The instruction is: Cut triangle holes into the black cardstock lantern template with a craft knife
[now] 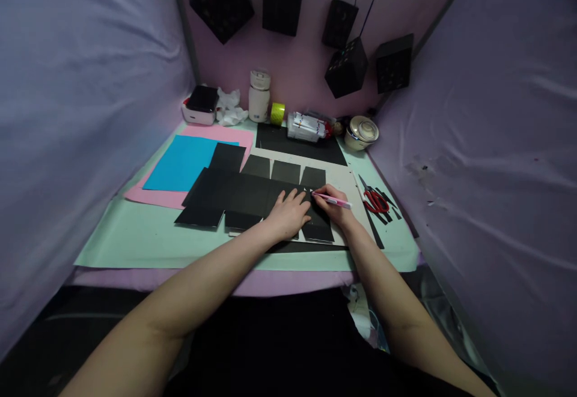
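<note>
A black paper sheet with cut flaps along both long sides lies on a white board. My left hand rests flat on the black sheet, fingers spread, pressing its right part. Just to the right, my right hand is closed around a pink and white pen-like tool, whose tip meets the black sheet beside small white marks. Whether the tool is a pen or a craft knife cannot be made out.
Red-handled scissors and black paper strips lie at the right. Blue paper and pink paper are at the left. Behind stand a white bottle, yellow tape and a round container. Black boxes hang above.
</note>
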Motion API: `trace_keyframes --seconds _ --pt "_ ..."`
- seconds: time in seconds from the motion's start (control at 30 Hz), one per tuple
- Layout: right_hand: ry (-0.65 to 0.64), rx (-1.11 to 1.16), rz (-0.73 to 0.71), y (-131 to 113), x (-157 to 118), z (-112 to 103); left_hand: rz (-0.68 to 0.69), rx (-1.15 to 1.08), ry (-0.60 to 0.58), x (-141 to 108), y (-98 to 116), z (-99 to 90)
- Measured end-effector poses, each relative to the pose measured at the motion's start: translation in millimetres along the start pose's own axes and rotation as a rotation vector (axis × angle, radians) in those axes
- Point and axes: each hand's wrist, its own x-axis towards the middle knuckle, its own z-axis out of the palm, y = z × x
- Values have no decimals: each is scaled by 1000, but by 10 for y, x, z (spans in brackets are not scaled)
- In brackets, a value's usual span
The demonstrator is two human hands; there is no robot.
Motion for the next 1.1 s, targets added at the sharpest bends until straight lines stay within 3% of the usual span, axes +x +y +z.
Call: trace_keyframes --seconds 1.1 --pt "-22 -27 -4 -31 -1 13 10 19 28 -12 -4 17"
